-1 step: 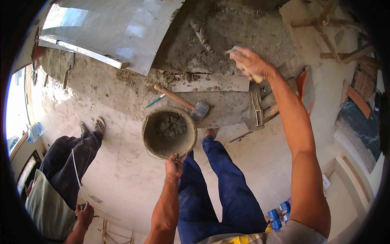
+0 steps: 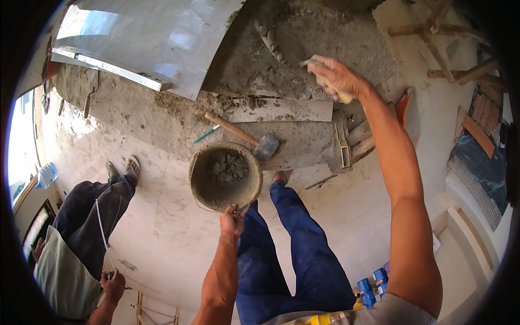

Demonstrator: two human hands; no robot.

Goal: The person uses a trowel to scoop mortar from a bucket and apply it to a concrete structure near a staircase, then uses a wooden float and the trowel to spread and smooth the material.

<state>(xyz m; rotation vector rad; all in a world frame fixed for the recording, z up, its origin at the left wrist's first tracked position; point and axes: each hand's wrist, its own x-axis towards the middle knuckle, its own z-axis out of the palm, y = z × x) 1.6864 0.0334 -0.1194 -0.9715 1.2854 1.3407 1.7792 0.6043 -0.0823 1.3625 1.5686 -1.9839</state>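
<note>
My left hand [image 2: 232, 221] grips the near rim of a cement-caked bucket [image 2: 197, 184], which holds lumpy grey mortar [image 2: 230, 165]. My right hand [image 2: 338, 76] is raised over the mortar bed [image 2: 292, 38], closed round a pale wooden-handled tool [image 2: 344, 95] whose working end is too blurred to make out. Past the bucket lie a rubber mallet [image 2: 266, 146] with a wooden handle and a teal stick-like tool [image 2: 206, 134]. A long pale strip [image 2: 281, 110] spattered with mortar borders the bed. A large glossy slab [image 2: 141, 32] fills the upper left.
A co-worker [image 2: 76, 244] at the left holds a tape measure [image 2: 111, 276]. Wooden trestles [image 2: 439, 49] and stacked dark tiles [image 2: 471, 157] are at the right. A water bottle [image 2: 47, 174] sits far left, blue objects [image 2: 367, 292] behind me.
My right hand has shifted a little to the right with the tool in it. My left hand and the bucket look the same.
</note>
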